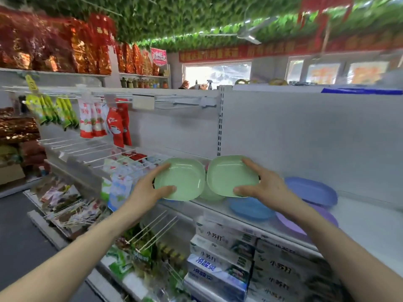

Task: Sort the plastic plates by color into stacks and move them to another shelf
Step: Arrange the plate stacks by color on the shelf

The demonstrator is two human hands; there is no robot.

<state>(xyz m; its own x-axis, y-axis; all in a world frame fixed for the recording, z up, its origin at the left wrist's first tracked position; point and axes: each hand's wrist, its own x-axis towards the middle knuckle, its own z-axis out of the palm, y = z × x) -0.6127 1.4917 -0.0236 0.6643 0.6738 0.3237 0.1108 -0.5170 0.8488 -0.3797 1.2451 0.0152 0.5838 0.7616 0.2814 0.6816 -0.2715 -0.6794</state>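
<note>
Over the white shelf (370, 225), where the blue plate (250, 208) and purple plates (311, 190) lie, our left hand (146, 190) grips the left green plate (181, 182) and our right hand (266, 188) grips the right green plate (229, 175), so we should nest them squarely, rims aligned, for a steady stack.

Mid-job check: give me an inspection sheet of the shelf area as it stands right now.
Surface: white shelf, plates lying on it.
Job's things: left green plate and right green plate held up; blue plate and purple plates on the shelf.
Clutter: boxes below.
Grippers: left hand grips the left green plate; right hand grips the right green plate.
Cables: nothing seen.
Surroundings: hanging packets, leafy ceiling.
</note>
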